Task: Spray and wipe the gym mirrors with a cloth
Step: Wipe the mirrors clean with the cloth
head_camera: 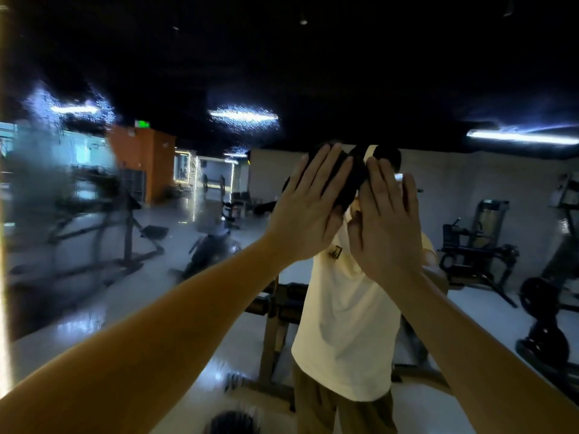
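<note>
Both arms raised to mirror (188, 73). Left hand (308, 205) flat, fingers straight and together, pressing black cloth (351, 183) onto the glass. Right hand (388, 220) also flat, fingers straight, just beside the cloth on its right edge; can't tell if it touches the cloth. Cloth sits high on the mirror, mostly under the left fingers and showing between the two hands. Spray mist (62, 145) fogs the glass at left. Reflection: pale T-shirt (341, 324), gym machines (476, 245), ceiling lights (242, 115)
</note>
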Motion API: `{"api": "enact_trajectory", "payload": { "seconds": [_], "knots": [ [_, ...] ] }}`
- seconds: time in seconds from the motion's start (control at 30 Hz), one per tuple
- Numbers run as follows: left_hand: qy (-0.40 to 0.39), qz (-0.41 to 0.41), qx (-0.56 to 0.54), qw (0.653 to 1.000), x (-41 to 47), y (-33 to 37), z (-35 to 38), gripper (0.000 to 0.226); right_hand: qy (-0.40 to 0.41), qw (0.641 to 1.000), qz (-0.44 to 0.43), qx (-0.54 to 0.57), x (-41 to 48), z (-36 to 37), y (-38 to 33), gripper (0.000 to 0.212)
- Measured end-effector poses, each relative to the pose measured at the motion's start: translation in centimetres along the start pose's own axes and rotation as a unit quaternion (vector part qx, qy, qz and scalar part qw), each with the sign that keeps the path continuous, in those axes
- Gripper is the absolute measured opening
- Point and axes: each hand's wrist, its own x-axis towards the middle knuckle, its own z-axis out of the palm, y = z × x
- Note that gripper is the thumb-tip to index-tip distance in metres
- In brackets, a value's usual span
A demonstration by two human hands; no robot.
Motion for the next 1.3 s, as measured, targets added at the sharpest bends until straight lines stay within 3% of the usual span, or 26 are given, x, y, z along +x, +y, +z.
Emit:
{"api": "enact_trajectory", "payload": {
  "seconds": [0.07,0.2,0.33,0.43,0.5,0.63,0.77,0.87,0.93,1.03,1.13,1.27,1.3],
  "knots": [
    [0.009,-0.008,0.008,1.000,-1.2,-3.1,-0.4,0.066,-0.006,1.000,0.005,-0.012,0.0,0.1,0.0,0.062],
    [0.033,-0.154,0.047,0.986,-5.2,-9.9,-1.6,0.071,-0.015,0.999,0.021,-0.028,0.1,0.5,-0.5,0.066],
    [0.053,-0.222,0.057,0.972,-10.8,-11.5,-3.4,0.069,-0.035,0.998,0.025,-0.041,0.1,0.4,-0.8,0.068],
    [0.055,-0.382,0.014,0.922,-11.8,-10.3,-3.2,0.075,-0.038,0.998,0.027,-0.036,0.1,0.1,-0.9,0.067],
    [0.059,-0.442,-0.005,0.895,-10.4,-9.1,-2.3,0.076,-0.043,0.998,0.027,-0.035,0.1,0.1,-1.0,0.067],
    [0.038,-0.334,0.053,0.940,-7.5,-5.1,0.0,0.074,-0.049,0.998,0.032,-0.031,0.1,0.2,-0.9,0.067],
    [0.021,-0.177,0.014,0.984,-5.5,0.9,1.6,0.068,-0.045,0.998,0.032,-0.010,0.0,0.0,-0.8,0.065],
    [-0.017,-0.059,0.019,0.998,-6.4,0.3,1.0,0.068,-0.035,0.999,0.028,0.007,-0.1,-0.6,-1.0,0.063],
    [-0.029,-0.025,0.041,0.998,-7.5,-1.6,0.4,0.069,-0.020,0.999,-0.005,0.030,-0.9,-1.3,-1.8,0.061],
    [-0.009,-0.078,0.042,0.996,-10.3,-4.3,-0.1,0.069,-0.033,0.996,-0.064,0.060,-2.3,-1.8,-4.4,0.058],
    [0.008,-0.171,0.042,0.984,-14.0,-6.5,-0.8,0.074,-0.084,0.992,-0.078,0.043,-2.5,-0.8,-6.6,0.067],
    [-0.010,-0.195,0.106,0.975,-19.9,-9.6,-1.8,0.068,-0.110,0.991,-0.076,0.016,-2.9,0.9,-7.4,0.069],
    [-0.016,-0.233,0.099,0.967,-21.3,-10.1,-2.2,0.068,-0.111,0.991,-0.075,0.013,-3.2,1.1,-7.5,0.069]
  ]
}}
